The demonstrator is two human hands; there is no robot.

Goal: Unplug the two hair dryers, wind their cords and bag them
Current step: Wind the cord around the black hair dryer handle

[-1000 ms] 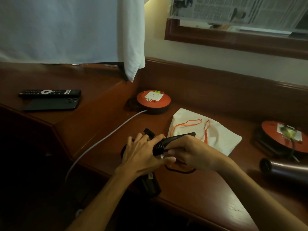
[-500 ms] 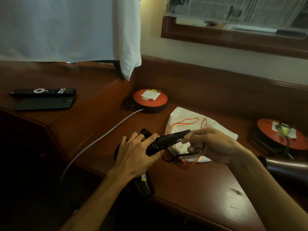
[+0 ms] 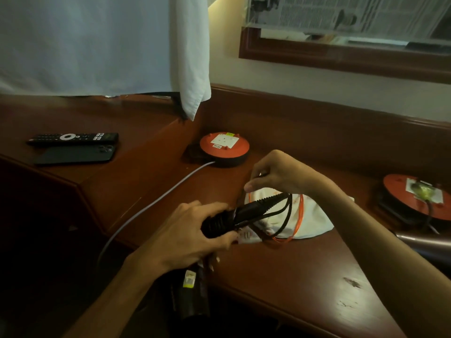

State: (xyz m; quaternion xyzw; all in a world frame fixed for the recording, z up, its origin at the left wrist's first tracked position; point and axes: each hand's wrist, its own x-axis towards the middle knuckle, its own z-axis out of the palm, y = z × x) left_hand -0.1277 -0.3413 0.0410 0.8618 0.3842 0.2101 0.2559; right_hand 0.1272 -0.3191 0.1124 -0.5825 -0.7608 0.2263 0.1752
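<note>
**Cord mid-wind on the black dryer**

Your left hand grips the black hair dryer handle at the desk's near edge; keep that rigid hold. Your right hand pinches its limp, springy cord over the white bag.

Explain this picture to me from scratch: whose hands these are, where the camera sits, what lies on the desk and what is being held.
There is no machine here: a person wears a camera on the head, looking down at their own hands. The left hand grips the handle of a black hair dryer; the right hand pinches its black cord, looping it above a white drawstring bag with orange strings. On the wooden desk sit two orange cord reels, one with an empty socket, the other with a plug still in. A second hair dryer lies at the right edge. A remote and a phone lie on the left.
</note>
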